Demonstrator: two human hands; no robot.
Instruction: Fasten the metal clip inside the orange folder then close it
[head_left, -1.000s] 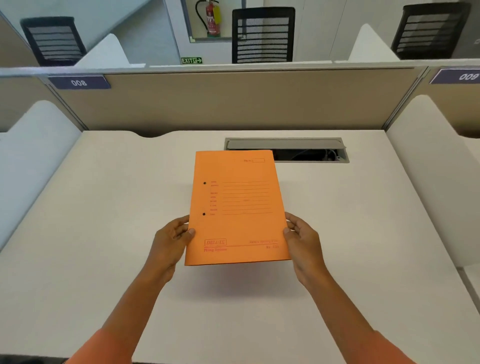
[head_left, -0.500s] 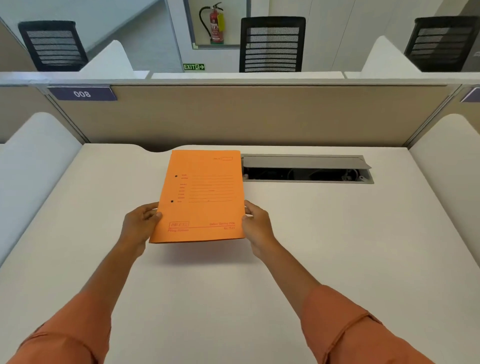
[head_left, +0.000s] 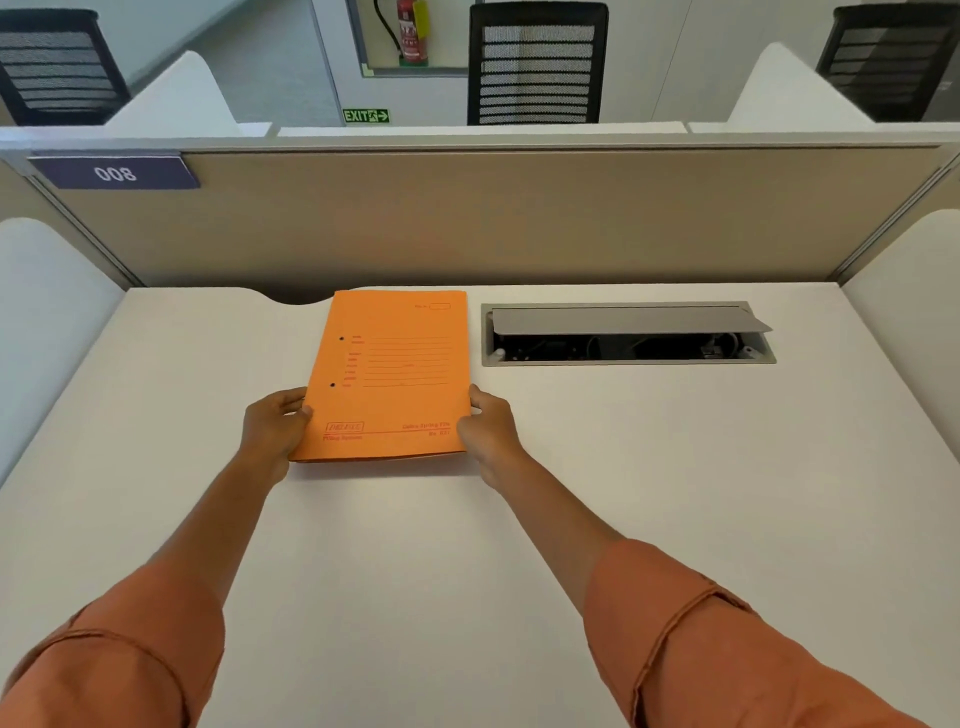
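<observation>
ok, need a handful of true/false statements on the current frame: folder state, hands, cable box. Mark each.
1. The orange folder is closed, front cover up. True.
2. Only one hand touches the folder. False: the left hand grips its left edge and the right hand its right edge.
3. The cable box set into the desk has its flap shut flat. False: the flap is raised and cables show inside.
4. The folder lies left of the cable box. True.
5. The metal clip is visible. False: the closed cover hides the inside.
</observation>
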